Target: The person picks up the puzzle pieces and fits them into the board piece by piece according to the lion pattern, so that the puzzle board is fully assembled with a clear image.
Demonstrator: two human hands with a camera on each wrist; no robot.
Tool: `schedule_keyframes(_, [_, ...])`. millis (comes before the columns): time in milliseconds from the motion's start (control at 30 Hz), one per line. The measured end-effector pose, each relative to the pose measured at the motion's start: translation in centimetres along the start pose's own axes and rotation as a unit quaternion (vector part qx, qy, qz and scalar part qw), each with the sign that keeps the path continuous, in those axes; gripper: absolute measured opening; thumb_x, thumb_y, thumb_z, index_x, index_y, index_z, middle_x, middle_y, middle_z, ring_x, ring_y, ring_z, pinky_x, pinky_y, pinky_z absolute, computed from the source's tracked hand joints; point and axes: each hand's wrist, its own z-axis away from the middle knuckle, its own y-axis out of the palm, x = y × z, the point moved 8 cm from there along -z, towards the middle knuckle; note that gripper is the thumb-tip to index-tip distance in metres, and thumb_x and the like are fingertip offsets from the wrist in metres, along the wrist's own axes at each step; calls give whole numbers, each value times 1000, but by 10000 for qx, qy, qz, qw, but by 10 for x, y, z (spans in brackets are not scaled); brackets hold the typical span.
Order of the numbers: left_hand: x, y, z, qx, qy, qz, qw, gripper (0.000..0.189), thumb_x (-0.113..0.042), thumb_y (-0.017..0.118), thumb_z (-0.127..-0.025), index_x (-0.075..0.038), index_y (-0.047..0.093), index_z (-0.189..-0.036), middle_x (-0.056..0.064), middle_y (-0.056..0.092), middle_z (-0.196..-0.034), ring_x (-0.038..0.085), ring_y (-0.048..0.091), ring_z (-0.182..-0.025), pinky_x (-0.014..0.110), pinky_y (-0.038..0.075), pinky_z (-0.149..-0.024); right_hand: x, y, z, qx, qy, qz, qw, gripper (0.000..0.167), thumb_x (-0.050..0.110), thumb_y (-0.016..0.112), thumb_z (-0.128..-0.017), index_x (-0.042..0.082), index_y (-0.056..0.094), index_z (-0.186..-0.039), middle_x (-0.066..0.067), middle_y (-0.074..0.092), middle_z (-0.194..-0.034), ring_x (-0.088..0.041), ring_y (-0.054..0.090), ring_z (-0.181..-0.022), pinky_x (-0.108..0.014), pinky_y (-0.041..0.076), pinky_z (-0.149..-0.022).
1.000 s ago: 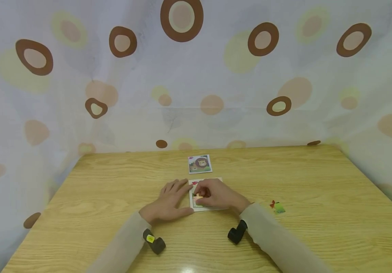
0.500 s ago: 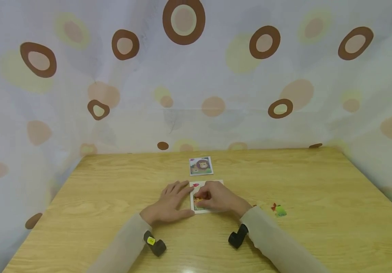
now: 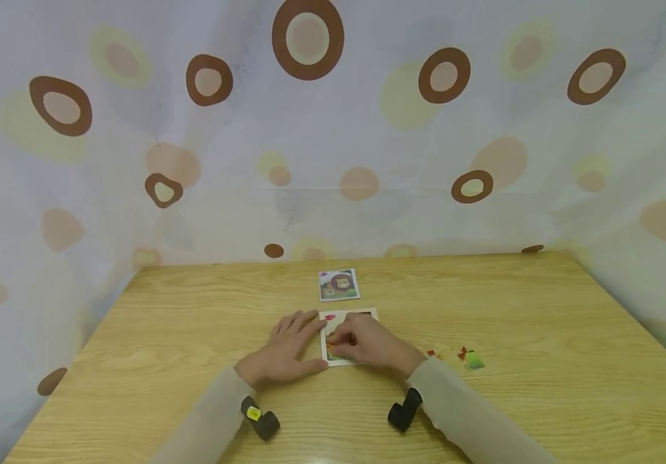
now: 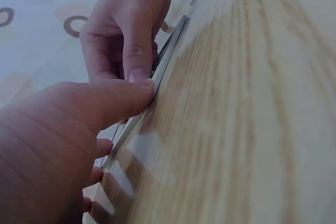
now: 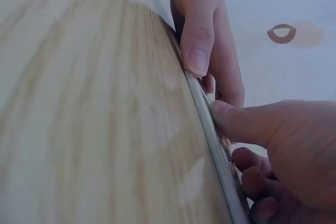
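Note:
A white-bordered puzzle board lies on the wooden table, its right half covered by my right hand. Thumb and index finger of that hand pinch a small puzzle piece low over the board's left part; most of the piece is hidden. My left hand rests at the board's left edge, fingers spread and straight. In the left wrist view, the left thumb lies against the near edge of the board. The right wrist view has the right thumb at the board's surface.
A square lion picture card lies just beyond the board. To the right are a green and red puzzle piece and a reddish one beside the right wrist. A patterned curtain borders the table's back and sides.
The right hand has lowered the puzzle piece onto the lower left of the board, with its fingers now closer in. The left hand stays at the board's edge.

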Motion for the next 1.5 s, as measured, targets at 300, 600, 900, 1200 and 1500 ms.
schedule_keyframes(300, [1,-2,1,-109,-67,-1,9999,72,-46,56,-93,-11,32,-150,19,21,-157,45,14,-143,65,10,-112,1,-3,4,226,-65,-203,9995,22,10,61,-92,5,71,-111,3,56,-78,-1,41,-67,-17,38,-62])
schedule_keyframes(600, [2,-2,2,-174,-56,51,9998,73,-47,57,-92,-11,32,-150,17,21,-158,45,13,-144,63,9,-113,-4,-14,18,-195,-60,-614,9979,20,2,49,-98,10,67,-101,-2,67,-100,-7,56,-85,-25,49,-79])
schedule_keyframes(900, [3,-3,0,-133,-114,39,9998,72,-47,57,-92,-12,32,-150,17,21,-158,45,13,-144,63,9,-113,-20,-33,34,-223,726,-670,9949,14,8,53,-98,11,66,-102,-1,65,-98,-6,50,-78,-22,46,-69])
schedule_keyframes(1200, [0,-2,1,-112,-46,128,9998,72,-45,58,-91,-10,33,-149,19,21,-157,46,13,-143,63,8,-113,-31,-48,51,-338,612,-808,9943,11,7,56,-97,8,66,-100,-4,65,-91,-3,52,-74,-23,48,-64])
schedule_keyframes(1500, [1,1,1,-105,-77,139,9998,73,-46,58,-92,-11,32,-150,18,21,-157,46,13,-143,63,8,-114,-47,-72,82,-502,894,-652,9926,12,8,55,-97,6,65,-104,-5,65,-91,-4,52,-76,-23,48,-63])
